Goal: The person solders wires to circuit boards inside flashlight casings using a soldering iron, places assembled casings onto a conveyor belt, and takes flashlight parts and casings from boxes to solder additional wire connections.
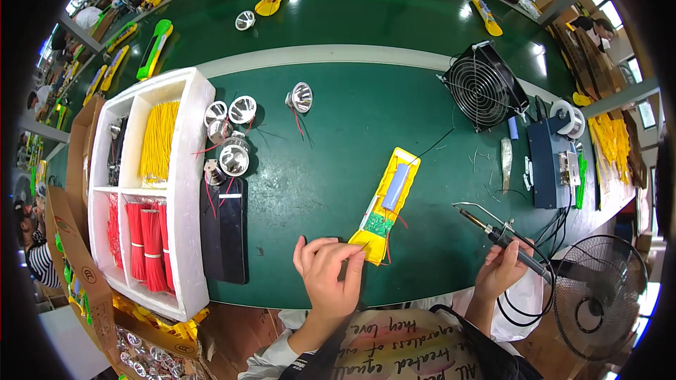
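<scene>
A yellow flashlight half-shell (358, 250) lies slanted on the green bench in front of me. Inside it are a blue cylindrical battery (396, 187) and a green circuit board (378, 224), with thin red and black wires coming out. At the shell's near end is my left hand (331, 271), thumb and forefinger pinched together; whatever is between them is too small to make out. My right hand (503, 267) grips a soldering iron (498, 237) by its handle, its tip pointing up and left, apart from the shell. A bent metal tube runs alongside the iron.
On the left, a white foam tray (201, 169) holds bundled red and yellow wires beside several silver reflector cups (234, 160) and a black phone-like slab (225, 239). To the right are a black fan (482, 88), a blue soldering station (549, 162) and a round mesh fan (595, 299).
</scene>
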{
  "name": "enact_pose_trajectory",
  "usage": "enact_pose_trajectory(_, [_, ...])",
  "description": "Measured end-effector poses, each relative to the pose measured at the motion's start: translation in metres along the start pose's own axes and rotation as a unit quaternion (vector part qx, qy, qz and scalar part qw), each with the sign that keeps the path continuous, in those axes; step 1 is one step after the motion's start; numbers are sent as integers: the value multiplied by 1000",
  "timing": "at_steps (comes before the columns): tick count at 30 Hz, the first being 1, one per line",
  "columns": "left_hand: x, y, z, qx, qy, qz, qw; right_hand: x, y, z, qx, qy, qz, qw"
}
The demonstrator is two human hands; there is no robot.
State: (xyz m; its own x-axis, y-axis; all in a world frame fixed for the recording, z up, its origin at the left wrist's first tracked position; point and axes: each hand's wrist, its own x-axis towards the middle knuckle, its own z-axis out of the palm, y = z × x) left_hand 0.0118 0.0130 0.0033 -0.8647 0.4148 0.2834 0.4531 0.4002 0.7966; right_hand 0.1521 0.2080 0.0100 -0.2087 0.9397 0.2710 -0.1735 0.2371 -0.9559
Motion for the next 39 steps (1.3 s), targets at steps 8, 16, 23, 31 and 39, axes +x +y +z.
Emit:
enact_pose_trajectory(8, [4, 4, 1, -4, 8, -22, 1000, -5, -7, 8, 8, 17, 44, 999])
enact_pose_trajectory(16, [4, -1, 4, 10, 30, -9, 999, -41, -13, 14, -87, 35, -39, 995])
enact_pose_trajectory(23, [6, 0, 8, 45, 46, -28, 998, -63, -23, 30, -128, -62, -158, 977])
enact_pose_trajectory(31, [10, 0, 13, 60, 60, -12, 996, -62, -12, 29, -141, -206, -121, 961])
enact_pose_trajectory(39, [9, -1, 15, 66, 61, -18, 996, -66, -14, 36, -166, -193, -52, 966])
